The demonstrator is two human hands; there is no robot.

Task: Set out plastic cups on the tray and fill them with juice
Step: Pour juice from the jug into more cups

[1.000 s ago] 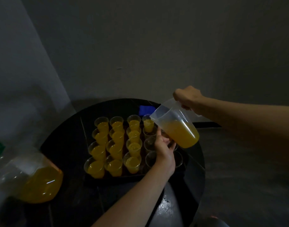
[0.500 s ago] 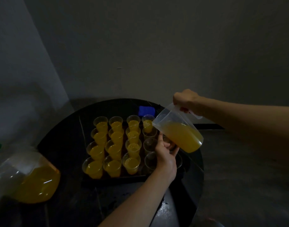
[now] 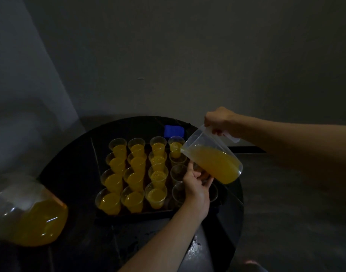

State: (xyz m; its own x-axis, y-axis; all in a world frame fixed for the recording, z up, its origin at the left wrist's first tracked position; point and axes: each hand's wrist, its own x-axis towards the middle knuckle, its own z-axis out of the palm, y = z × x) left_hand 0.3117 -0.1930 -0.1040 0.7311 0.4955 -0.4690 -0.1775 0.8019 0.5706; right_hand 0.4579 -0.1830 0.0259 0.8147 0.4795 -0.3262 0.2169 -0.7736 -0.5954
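Note:
A dark tray [image 3: 129, 215] on a round black table holds several clear plastic cups; most are filled with orange juice [image 3: 135, 179]. The right-hand cups [image 3: 178, 172] look empty, except the far one [image 3: 175, 147], which holds juice. My right hand [image 3: 219, 119] grips the handle of a clear jug [image 3: 213, 160] half full of juice, tilted with its spout over the second cup [image 3: 177, 159] in that column. My left hand [image 3: 196, 186] holds a cup at the tray's right side, under the jug; that cup is mostly hidden.
A large clear container of juice [image 3: 29, 216] sits at the near left. A blue object [image 3: 173, 130] lies at the table's far side behind the tray. The round table [image 3: 70, 160] stands in a wall corner; grey floor lies to the right.
The jug has tilted further and dropped, and its spout now reaches over the cups in the right column. My left hand has stayed at the cup by the tray's right side.

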